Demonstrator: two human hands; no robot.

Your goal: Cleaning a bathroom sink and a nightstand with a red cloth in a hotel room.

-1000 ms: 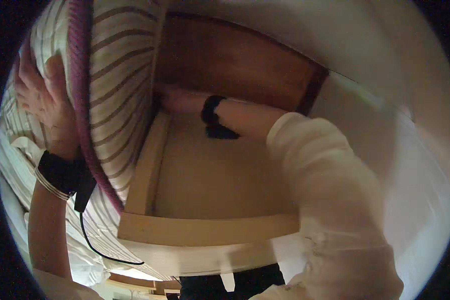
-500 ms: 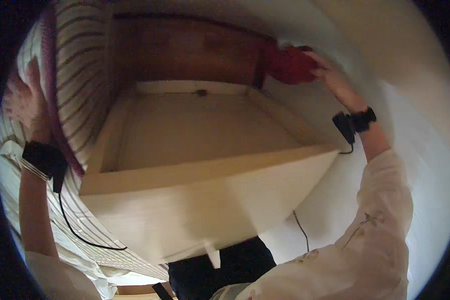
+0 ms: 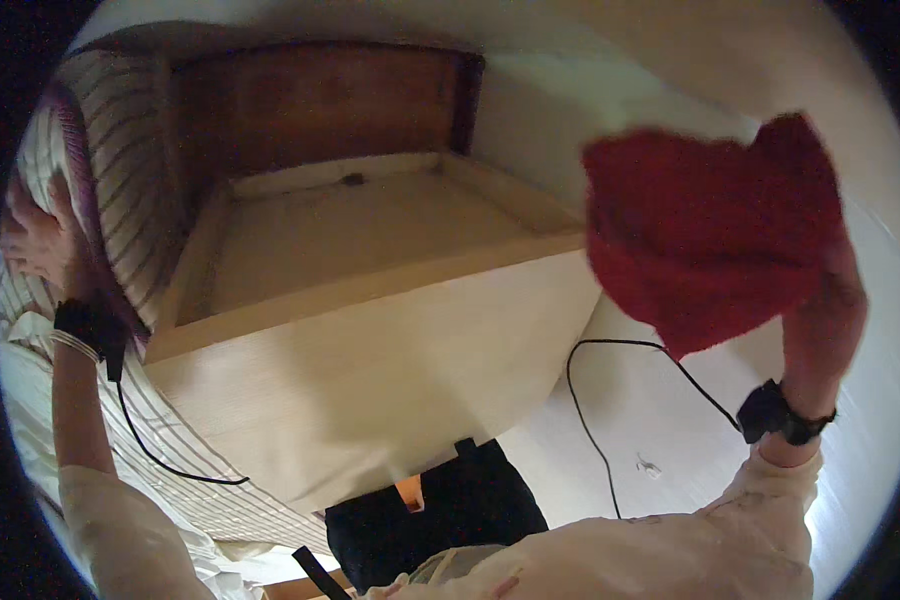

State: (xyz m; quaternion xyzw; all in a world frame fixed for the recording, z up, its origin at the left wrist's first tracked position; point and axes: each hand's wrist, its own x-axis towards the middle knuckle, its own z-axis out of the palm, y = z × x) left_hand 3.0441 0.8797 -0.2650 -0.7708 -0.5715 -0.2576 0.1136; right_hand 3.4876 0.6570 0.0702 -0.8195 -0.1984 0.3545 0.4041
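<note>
A red cloth point(image 3: 710, 230) hangs spread out in the air to the right of a pale wooden cabinet point(image 3: 370, 370). My right hand point(image 3: 840, 280) grips it by its right side, with the fingers mostly hidden by the fabric. At the far left, my left hand point(image 3: 45, 235) lies with fingers apart on striped bedding point(image 3: 130, 170), beside its purple edging. The cabinet's recessed top point(image 3: 340, 235) has a raised rim, and a small dark spot point(image 3: 353, 180) shows at its back edge.
Behind the cabinet stands a reddish-brown wooden panel point(image 3: 320, 110). A pale wall point(image 3: 540, 110) runs along the right. Black cables point(image 3: 575, 400) trail from my wrist straps. A black bag-like thing point(image 3: 440, 525) is below the cabinet front.
My right hand has pulled back toward me and to the right, bringing the red cloth away from the cabinet's far right corner. The left hand stays on the bedding.
</note>
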